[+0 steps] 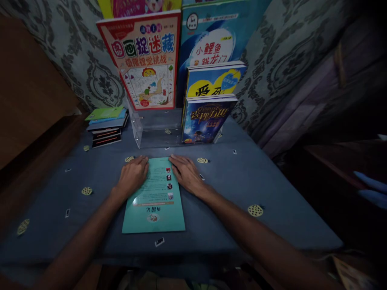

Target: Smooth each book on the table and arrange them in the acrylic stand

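Resting both hands at the far end of a teal book (160, 221), which lies flat on the blue-grey tablecloth (223, 177). Left hand (134, 173) is on the far-left corner, fingers close together and slightly bent. Right hand (186, 171) is on the far-right corner, fingers close together, fingertips at the far edge. Can't tell if either one pinches the book or just touches it; the undersides are hidden. Book sits between the hands and runs from them back toward the body; cover print reads upside down from this side.

Straight beyond the hands: clear rack (137, 131), not touching them. Beyond the left hand, in the rack's upper tier, a red-bordered picture book (151, 60) leans back, with a yellow-and-pink book (133, 7) behind it. Beyond the right hand: dark blue book (207, 121) in front, yellow-and-blue book (216, 78) behind that, large teal-blue book (236, 30) at the back.

Beyond and left of the left hand: stack of thin books (109, 125), green one on top. Patterned curtain (93, 80) behind it all. Far right of the right hand: something blue (373, 187), too blurred to identify.
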Demonstrator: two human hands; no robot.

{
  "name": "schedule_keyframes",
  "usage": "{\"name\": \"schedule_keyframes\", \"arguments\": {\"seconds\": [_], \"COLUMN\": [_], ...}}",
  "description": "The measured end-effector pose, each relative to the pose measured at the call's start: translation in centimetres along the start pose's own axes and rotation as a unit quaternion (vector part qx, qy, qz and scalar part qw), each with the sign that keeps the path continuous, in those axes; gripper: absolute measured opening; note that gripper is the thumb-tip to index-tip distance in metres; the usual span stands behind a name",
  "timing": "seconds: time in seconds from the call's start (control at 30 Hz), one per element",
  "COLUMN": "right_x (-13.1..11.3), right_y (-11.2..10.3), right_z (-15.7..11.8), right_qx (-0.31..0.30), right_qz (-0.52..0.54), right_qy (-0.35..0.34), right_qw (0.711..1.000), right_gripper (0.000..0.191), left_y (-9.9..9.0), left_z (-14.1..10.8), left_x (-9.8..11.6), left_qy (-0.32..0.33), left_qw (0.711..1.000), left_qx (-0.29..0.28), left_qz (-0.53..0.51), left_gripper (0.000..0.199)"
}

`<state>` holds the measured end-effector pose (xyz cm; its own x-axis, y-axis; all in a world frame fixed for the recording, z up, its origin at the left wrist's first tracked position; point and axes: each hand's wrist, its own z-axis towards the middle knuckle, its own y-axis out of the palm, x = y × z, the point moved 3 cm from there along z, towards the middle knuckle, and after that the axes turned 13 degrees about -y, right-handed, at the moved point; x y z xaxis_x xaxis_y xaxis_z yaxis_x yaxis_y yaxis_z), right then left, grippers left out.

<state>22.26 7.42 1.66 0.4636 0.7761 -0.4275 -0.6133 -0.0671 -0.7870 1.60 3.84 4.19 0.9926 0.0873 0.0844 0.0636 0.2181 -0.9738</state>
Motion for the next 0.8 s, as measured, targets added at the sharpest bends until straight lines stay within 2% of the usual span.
{"name": "schedule_keyframes", "arguments": {"seconds": [0.13,0.3,0.5,0.67,0.8], "right_x": [0.1,0.7,1.7,2.5,3.0], "right_y": [0.0,-0.3,-0.5,-0.5,-0.5], "right_z": [0.1,-0.1,-0.2,-0.4,-0.5], "right_qx": [-0.004,0.01,0.016,0.026,0.045], "right_qz": [0.004,0.021,0.062,0.091,0.12], "right_qy": [0.014,0.032,0.014,0.019,0.021], "right_qw": [1.0,0.999,0.998,0.995,0.992], "right_gripper": [0.038,0.037,0.04,0.043,0.043], "left_y": [-0.8,-0.9,0.3,1.4,1.8], "left_z": [0.1,0.1,0.0,-0.4,-0.2], "left_x": [-0.6,-0.2,0.0,1.1,2.7], "left_qy": [-0.04,-0.03,0.038,0.103,0.173], "left_qw": [0.999,0.999,0.999,0.991,0.98], "left_qx": [-0.02,-0.01,0.016,-0.002,-0.031], "left_qz": [0.021,0.037,-0.003,-0.089,-0.097], "left_gripper": [0.035,0.033,0.039,0.046,0.048]}}
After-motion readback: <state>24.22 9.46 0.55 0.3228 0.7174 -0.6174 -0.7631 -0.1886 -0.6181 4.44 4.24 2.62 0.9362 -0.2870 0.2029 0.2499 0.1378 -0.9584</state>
